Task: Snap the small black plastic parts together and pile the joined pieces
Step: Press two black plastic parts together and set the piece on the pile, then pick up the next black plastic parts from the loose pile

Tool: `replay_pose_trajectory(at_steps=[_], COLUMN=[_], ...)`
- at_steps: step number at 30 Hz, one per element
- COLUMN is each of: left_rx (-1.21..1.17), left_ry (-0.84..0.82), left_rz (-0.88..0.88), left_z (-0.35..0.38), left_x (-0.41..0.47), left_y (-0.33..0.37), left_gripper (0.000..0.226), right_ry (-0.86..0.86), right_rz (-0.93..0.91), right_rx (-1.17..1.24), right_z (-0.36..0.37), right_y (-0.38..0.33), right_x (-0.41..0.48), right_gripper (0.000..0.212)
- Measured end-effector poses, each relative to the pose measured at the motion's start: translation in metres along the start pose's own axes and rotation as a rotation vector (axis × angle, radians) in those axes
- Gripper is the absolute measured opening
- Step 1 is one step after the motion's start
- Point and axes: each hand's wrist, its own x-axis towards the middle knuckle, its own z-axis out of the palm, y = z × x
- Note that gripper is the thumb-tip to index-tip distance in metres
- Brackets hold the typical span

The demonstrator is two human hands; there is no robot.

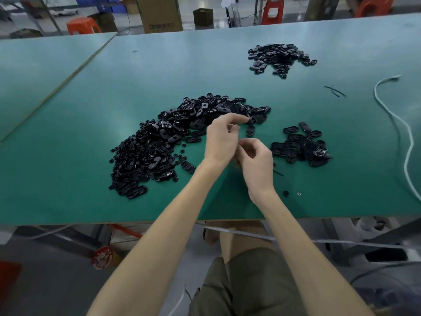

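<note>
Left hand (219, 139): hovering over the green table (91, 197), fingers curling, index and thumb pinching toward a tiny dark bit; can't tell what it is.
Right hand (256, 159): sitting just at 5 o'clock of the left, fingers curled inward; contents too blurred to tell.
Big loose-parts heap (173, 137): lying at 9 o'clock of the hands.
Smaller pile (300, 145): resting at 3 o'clock.
Far pile (279, 58): sitting at 1 o'clock, well apart.
White cable (407, 137): trailing along the right edge.

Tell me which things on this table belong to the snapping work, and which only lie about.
Belong to the job:
- big heap of black parts
- smaller pile by the right hand
- far pile
- left hand
- right hand

Just lying about:
- white cord
- black strips
- cardboard box
- orange stools
</note>
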Motion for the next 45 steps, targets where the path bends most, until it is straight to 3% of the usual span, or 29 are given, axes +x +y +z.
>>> replay_pose_trajectory(at_steps=[4, 6, 11, 21, 26, 29, 35, 42, 45], left_rx=[0.543, 0.695, 0.695, 0.523, 0.255, 0.184, 0.353, 0.750, 0.848], left_ry=[-0.104, -0.137, -0.012, 0.013, 0.020, -0.045, -0.116, 0.092, 0.002], left_rz=[0.099, 0.136, 0.159, 0.107, 0.077, 0.118, 0.068, -0.111, -0.219], left_z=[-0.019, -0.019, -0.016, -0.021, -0.024, -0.031, -0.060, -0.105, -0.110], left_x=[-0.003, -0.007, -0.015, -0.025, -0.035, -0.041, -0.035, -0.016, -0.008], left_y=[-0.028, -0.036, -0.041, -0.036, -0.029, -0.027, -0.026, -0.034, -0.038], left_gripper=[0.035, 0.036, 0.029, 0.022, 0.021, 0.019, 0.023, 0.005, 0.011], right_ry=[0.025, 0.027, 0.034, 0.083, 0.102, 0.082, 0.054, 0.039, 0.029], right_rz=[0.000, 0.007, 0.009, 0.025, 0.036, 0.031, 0.009, 0.026, 0.026], right_rx=[0.036, 0.048, 0.065, 0.098, 0.120, 0.105, 0.116, 0.121, 0.110], right_z=[0.000, 0.000, 0.000, 0.001, 0.001, 0.000, 0.000, 0.000, 0.000], right_y=[0.002, 0.002, 0.000, 0.001, 0.000, 0.001, 0.001, 0.000, 0.000], right_x=[0.001, 0.001, 0.000, 0.002, 0.002, 0.002, 0.000, 0.001, 0.001], right_gripper=[0.011, 0.009, 0.007, 0.007, 0.021, 0.018, 0.013, 0.012, 0.012])
